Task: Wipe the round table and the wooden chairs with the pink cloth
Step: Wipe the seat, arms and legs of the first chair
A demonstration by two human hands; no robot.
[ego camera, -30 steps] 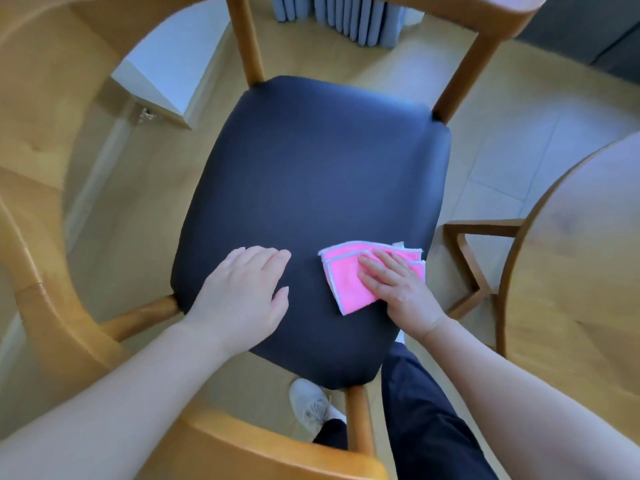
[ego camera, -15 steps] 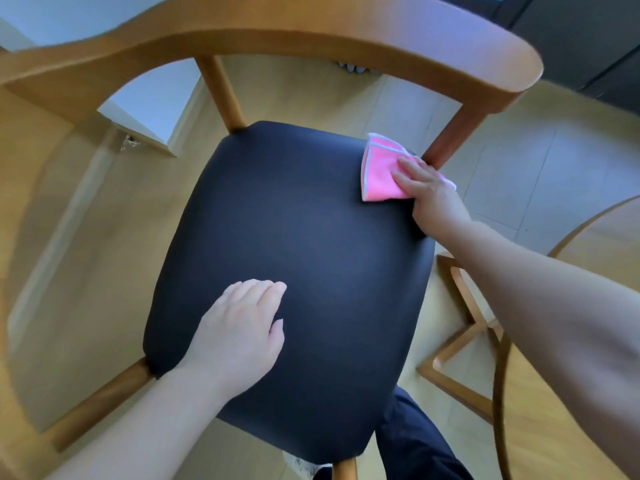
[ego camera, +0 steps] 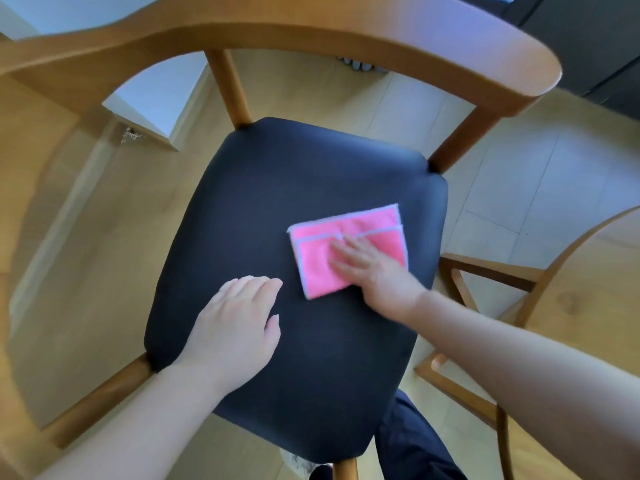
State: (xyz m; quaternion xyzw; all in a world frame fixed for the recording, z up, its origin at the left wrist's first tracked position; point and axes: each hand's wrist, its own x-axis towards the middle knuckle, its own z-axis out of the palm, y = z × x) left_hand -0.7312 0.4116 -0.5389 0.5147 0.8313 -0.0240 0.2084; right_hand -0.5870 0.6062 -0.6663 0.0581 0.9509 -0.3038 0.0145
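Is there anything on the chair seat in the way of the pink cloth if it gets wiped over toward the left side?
Yes: the left hand lies flat on the dark seat, just left of the pink cloth that the right hand presses down. The back part of the seat looks bare.

My right hand (ego camera: 375, 271) lies flat on the folded pink cloth (ego camera: 346, 249) on the wooden chair's dark padded seat (ego camera: 277, 188); my left hand (ego camera: 235, 323) rests on the seat beside it.
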